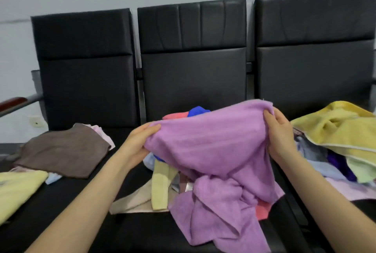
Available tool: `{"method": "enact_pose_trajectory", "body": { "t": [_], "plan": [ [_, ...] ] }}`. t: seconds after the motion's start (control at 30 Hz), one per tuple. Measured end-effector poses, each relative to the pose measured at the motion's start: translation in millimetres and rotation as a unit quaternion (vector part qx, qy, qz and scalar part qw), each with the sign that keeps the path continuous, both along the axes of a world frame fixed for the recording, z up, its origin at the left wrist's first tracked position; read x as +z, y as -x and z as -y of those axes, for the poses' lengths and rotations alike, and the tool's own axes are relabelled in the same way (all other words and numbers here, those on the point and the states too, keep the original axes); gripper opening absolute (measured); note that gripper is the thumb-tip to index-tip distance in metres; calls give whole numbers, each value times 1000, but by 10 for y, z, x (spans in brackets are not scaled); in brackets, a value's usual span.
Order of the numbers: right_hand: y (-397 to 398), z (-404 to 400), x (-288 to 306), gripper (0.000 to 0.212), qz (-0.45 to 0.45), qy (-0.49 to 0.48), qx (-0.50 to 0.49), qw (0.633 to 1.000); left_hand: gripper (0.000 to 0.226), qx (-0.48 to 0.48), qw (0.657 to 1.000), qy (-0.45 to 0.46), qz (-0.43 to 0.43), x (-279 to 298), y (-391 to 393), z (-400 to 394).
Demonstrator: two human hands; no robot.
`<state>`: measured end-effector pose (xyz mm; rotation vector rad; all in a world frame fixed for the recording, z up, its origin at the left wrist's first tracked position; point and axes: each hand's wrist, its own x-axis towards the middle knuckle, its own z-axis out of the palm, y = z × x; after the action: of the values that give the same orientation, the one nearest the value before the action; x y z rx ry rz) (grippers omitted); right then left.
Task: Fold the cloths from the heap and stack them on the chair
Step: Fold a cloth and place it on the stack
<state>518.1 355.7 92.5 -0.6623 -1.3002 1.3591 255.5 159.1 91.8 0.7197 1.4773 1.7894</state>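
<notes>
Purple cloth (between both gripping hands)

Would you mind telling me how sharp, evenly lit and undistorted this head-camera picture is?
Head view: soft, even light with faint sheen on the black padded chair backs; wide-angle bending tilts the outer chairs; overall slightly soft, the crumpled purple terry towel and both hands, left and right, being clearest; the folded pale yellow cloth at the edge is blurrier.

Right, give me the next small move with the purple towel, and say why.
Probably lift and spread it until it hangs flat. The left hand and right hand each grip the top edge of the purple towel, but its lower part lies bunched and twisted on the heap, so it cannot yet be folded neatly.
</notes>
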Motion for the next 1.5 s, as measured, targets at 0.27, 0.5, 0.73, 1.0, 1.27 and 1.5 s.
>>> {"method": "enact_pose_trajectory", "body": {
  "t": [0.27,0.5,0.73,1.0,1.27,1.5],
  "plan": [
    [705,-986,485,35,173,-25,-89,981,43,196,908,87,-359,634,783,-1086],
    [547,-741,-357,46,328,-24,-75,942,48,134,887,173,-406,-296,116,-1092],
    [-152,-64,-894,13,297,7,-54,953,20,13,904,135,-407,-690,-839,-300],
    [-512,366,-816,31,450,-85,47,888,22,-74,862,150,-479,-787,-1367,157],
    [-491,524,-992,35,536,-108,64,835,35,-21,824,217,-522,-1032,-1550,175],
    [-375,468,-858,25,250,72,99,961,15,-11,922,131,-365,-1006,-1440,63]
  ]
}}
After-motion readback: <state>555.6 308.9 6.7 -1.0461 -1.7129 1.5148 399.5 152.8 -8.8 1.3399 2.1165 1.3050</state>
